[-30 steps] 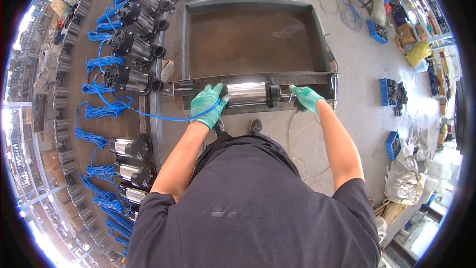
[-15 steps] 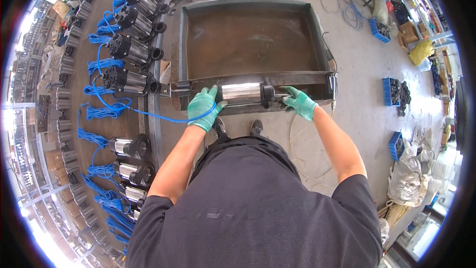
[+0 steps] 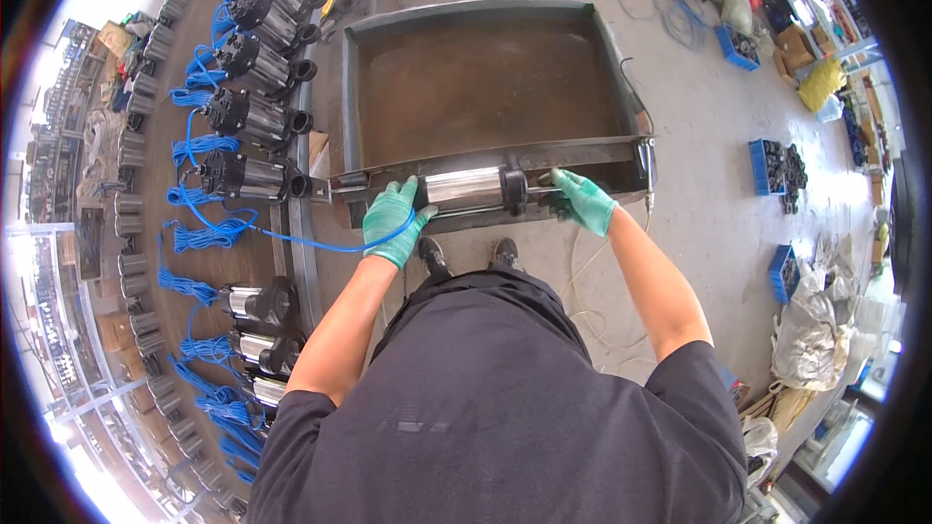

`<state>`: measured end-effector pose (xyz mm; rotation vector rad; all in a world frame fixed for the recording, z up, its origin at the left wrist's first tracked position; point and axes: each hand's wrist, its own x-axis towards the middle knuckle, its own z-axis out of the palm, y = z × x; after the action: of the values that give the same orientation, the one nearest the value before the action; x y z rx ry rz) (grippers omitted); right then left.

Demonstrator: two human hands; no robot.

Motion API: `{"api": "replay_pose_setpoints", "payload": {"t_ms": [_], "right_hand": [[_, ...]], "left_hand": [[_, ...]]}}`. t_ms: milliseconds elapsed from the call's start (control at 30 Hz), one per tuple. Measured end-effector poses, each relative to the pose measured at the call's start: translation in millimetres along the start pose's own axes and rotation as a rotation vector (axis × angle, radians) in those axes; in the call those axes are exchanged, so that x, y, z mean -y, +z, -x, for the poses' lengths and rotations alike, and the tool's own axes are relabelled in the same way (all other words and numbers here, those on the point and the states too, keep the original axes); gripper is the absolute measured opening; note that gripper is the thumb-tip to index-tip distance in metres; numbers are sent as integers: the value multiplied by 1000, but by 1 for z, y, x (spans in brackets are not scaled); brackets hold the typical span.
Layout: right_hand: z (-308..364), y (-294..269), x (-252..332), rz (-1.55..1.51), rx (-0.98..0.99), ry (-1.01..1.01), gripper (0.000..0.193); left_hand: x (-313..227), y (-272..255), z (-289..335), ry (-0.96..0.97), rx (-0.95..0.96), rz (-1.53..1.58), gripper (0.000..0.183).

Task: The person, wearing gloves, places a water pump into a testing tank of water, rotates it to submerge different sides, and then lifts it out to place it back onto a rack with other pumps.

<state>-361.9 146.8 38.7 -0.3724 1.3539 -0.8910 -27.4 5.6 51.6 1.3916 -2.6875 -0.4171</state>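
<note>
A submersible pump [image 3: 464,190] with a shiny metal cylinder and black ends lies sideways across the near channel of a metal tank [image 3: 621,58]. My left hand [image 3: 392,223], in a green glove, is wrapped round its left end. A blue cable [image 3: 320,246] runs from under that hand to the bench on the left. A thin shaft [image 3: 541,190] sticks out of the pump's right end. My right hand [image 3: 585,202], also gloved in green, has its fingers closed at the shaft's tip, by a dark part that they mostly hide.
Several pumps [image 3: 254,122] with coiled blue cables stand along the bench [image 3: 262,250] at left; more lie nearer me. On the right floor sit blue bins [image 3: 766,167] of black parts and white sacks [image 3: 814,335]. A thin hose [image 3: 575,272] trails on the floor right of my feet.
The view has shifted slightly, and the scene with it. The pump stays in the channel with my left hand round its end. My right hand remains by the shaft, its fingers slightly repositioned.
</note>
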Motion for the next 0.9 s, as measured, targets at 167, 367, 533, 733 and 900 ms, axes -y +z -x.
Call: {"api": "replay_pose_setpoints", "payload": {"t_ms": [167, 367, 533, 733, 900], "right_hand": [[-20, -15, -7, -80, -50, 77, 33], [-15, -15, 30, 180, 71, 189, 38], [-28, -32, 35, 383, 130, 467, 24], [-29, -16, 11, 1621, 1, -422, 29], [-35, -20, -7, 1555, -170, -326, 39]], "left_hand": [[0, -1, -4, -19, 52, -2, 74], [0, -1, -4, -27, 53, 22, 74], [-1, -3, -3, -40, 60, 16, 73], [-2, -6, -4, -55, 85, 27, 74], [-4, -7, -6, -69, 103, 5, 76]]}}
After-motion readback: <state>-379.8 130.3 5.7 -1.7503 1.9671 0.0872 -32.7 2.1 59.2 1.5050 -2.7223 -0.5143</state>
